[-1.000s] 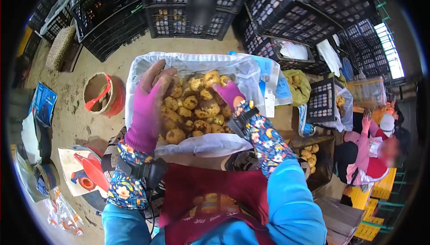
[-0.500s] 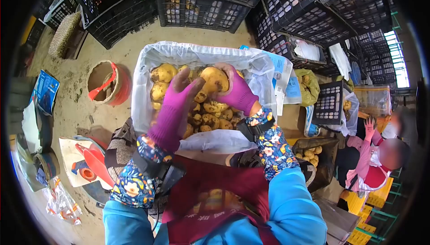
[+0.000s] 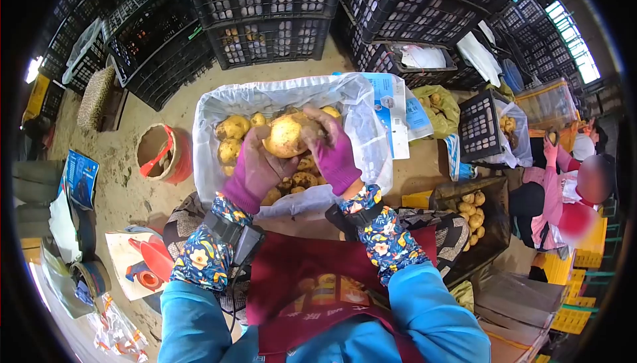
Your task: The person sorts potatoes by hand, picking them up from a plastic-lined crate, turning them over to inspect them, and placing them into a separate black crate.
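A large yellow potato [image 3: 285,139] with dark soil patches is held above the lined crate between my two hands. My left hand [image 3: 257,169], in a purple glove, is closed around its left and lower side. From the right, my gloved right hand [image 3: 332,156] grips the same potato, fingers over its upper right edge. Beneath them, more potatoes [image 3: 233,127] lie in the crate lined with white plastic [image 3: 371,139]. My hands hide part of this pile.
Black crates [image 3: 269,41] are stacked behind. A red bucket [image 3: 178,164] stands left, and blue-and-white cardboard [image 3: 395,114] leans at the crate's right. A dark bag of potatoes [image 3: 491,247] lies to the right. Another person [image 3: 551,184] sits at far right, holding something round.
My left hand has moved in from beside the potato and now holds it along with the right. The potato has shifted left and lower, and the whole view has turned slightly.
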A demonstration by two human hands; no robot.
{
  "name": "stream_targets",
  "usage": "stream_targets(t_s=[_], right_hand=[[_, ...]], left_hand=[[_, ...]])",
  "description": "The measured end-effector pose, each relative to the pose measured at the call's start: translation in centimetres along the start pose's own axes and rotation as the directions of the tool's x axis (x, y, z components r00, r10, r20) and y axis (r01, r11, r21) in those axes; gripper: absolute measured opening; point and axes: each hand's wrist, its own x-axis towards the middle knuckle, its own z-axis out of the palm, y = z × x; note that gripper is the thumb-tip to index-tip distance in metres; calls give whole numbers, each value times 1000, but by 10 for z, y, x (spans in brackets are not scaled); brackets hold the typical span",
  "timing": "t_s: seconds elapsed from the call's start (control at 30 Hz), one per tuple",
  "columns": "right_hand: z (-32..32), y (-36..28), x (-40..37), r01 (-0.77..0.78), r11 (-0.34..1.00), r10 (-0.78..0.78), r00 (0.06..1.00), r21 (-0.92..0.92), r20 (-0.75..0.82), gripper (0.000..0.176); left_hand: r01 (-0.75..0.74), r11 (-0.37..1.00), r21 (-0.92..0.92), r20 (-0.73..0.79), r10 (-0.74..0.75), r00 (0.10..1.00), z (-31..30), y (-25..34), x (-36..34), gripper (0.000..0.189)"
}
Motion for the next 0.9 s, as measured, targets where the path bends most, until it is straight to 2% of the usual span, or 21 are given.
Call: stream_targets(t_s=[0.03, 0.07, 0.13, 0.2, 0.23, 0.3, 0.33, 0.37, 0.47, 0.53, 0.6, 0.63, 0.7, 0.77, 0.8, 0.83, 0.9], right_hand=[[-3, -2, 3, -99, 991, 99, 995, 90, 3, 48], [-5, -4, 5, -200, 964, 200, 980, 177, 17, 45], [-15, -1, 7, -253, 964, 253, 967, 86, 20, 36], [-20, -5, 14, -279, 960, 280, 960, -30, 24, 34], [-17, 19, 13, -517, 778, 534, 843, 357, 55, 33], [-15, -5, 17, -279, 957, 275, 960, 82, 61, 35], [-13, -17, 17, -135, 989, 140, 986, -54, 91, 36], [-10, -20, 14, -182, 976, 173, 981, 122, 83, 36], [-11, -12, 10, -314, 936, 304, 949, 159, 82, 32], [-5, -7, 5, -373, 890, 379, 925, 261, 31, 29], [-7, -5, 1, -417, 878, 421, 906, 233, 39, 31], [-14, -3, 3, -430, 891, 423, 903, 146, 78, 34], [-18, 13, 8, -397, 917, 393, 915, 30, 96, 42], [-19, 43, 18, -314, 949, 315, 948, -29, 41, 50], [-21, 46, 18, -111, 966, 112, 994, -232, -12, 50], [-23, 50, 19, 85, 898, -104, 994, -432, -19, 50], [-17, 36, 20, 153, 946, -168, 985, -285, -30, 47]], left_hand=[[142, 958, -250, 67, -129, 989, 13, 9, -5, 49], [105, 969, -223, 61, -93, 994, 17, 11, -7, 48], [30, 985, -172, 48, -22, 999, 24, 12, -10, 45], [-158, 987, -28, 8, 159, 987, 46, 11, -15, 38], [-250, 967, 49, -5, 250, 968, 57, 11, -16, 34], [-384, 887, 254, 16, 393, 919, 63, 12, -18, 38], [-418, 837, 354, 40, 432, 901, 64, 13, -19, 40], [-423, 805, 416, 58, 440, 896, 63, 13, -19, 42], [-427, 750, 506, 106, 437, 893, 59, 12, -17, 48], [-401, 792, 461, 109, 397, 911, 55, 10, -14, 52], [-295, 935, 198, 68, 287, 956, 52, 9, -12, 57], [-226, 974, -19, 62, 226, 972, 51, 10, -11, 57], [-157, 983, -92, -3, 157, 988, 48, 11, -14, 57], [-79, 982, -173, -48, 72, 996, 44, 13, -16, 56], [-36, 976, -216, -58, 24, 998, 39, 14, -15, 55], [5, 966, -259, -67, -23, 998, 35, 16, -13, 54], [-11, 978, -208, -24, 6, 1000, 30, 16, -11, 54]])
